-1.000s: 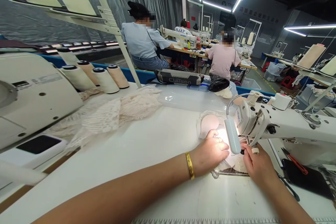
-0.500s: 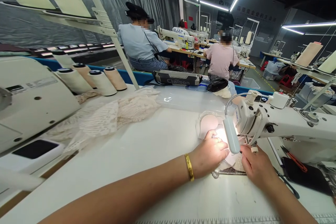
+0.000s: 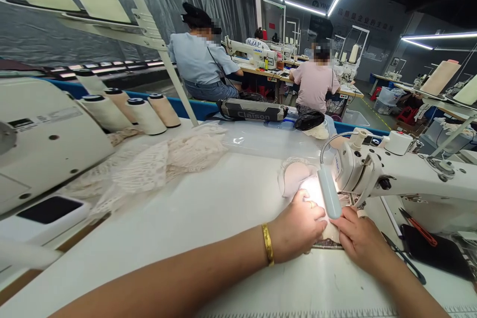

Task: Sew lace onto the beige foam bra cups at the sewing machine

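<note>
A pale pink bra (image 3: 297,175) with a moulded cup and lacy edging lies on the white table under the sewing machine's lamp. My left hand (image 3: 302,226) bears down on it, fingers curled and closed on the brightly lit fabric. To the right, my right hand (image 3: 359,236) pinches the fabric's near edge, its fingertips close to my left ones. The lamp (image 3: 328,193) hangs just above my fingers and hides part of the work. Behind my right hand stands the sewing machine head (image 3: 357,164); the needle area is mostly hidden.
Lace fabric (image 3: 149,166) lies left of centre, near several thread cones (image 3: 145,115). Right of my right hand are scissors (image 3: 408,261), orange-handled snips (image 3: 421,228) and a black flat object (image 3: 436,253). A ruler strip (image 3: 298,311) runs along the front edge. Co-workers (image 3: 203,59) sit beyond.
Both hands have shifted slightly toward me, the right one also a little to the left. The fabric under them has moved and more of the pink cup shows.
</note>
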Available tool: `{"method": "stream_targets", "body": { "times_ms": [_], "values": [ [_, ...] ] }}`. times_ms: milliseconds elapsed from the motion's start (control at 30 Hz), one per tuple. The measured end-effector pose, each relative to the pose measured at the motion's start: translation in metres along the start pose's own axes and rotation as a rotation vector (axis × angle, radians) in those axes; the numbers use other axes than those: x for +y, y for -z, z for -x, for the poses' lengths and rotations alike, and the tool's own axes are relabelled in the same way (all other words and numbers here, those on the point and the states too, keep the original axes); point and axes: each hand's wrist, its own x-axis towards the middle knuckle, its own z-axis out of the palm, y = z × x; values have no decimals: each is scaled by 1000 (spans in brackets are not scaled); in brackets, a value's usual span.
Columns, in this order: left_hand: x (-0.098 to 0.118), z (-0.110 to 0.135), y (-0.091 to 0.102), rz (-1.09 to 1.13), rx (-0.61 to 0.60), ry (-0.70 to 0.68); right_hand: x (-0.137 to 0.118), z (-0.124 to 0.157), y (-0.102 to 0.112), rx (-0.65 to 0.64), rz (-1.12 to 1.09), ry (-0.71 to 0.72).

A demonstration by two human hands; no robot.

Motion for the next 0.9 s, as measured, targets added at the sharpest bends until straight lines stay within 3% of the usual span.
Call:
{"method": "stream_targets", "body": {
  "times_ms": [367, 500, 567, 633, 767, 900],
  "values": [
    [-35, -9, 4, 79, -19, -9, 1, -4, -10, 35, 32, -48],
    [-48, -7, 11, 30, -20, 236, 1, -3, -9, 52, 40, -20],
    [-58, -2, 18, 22, -85, 384, 1, -3, -9, 54, 43, -10],
    [-64, 3, 24, 23, -190, 442, 1, -2, -9, 48, 42, -15],
    [-49, 8, 30, 75, -296, 346, 0, -3, -10, 36, 39, -23],
    [-17, 2, 19, 180, -179, 150, -1, -4, -9, 35, 37, -23]
  ]
}}
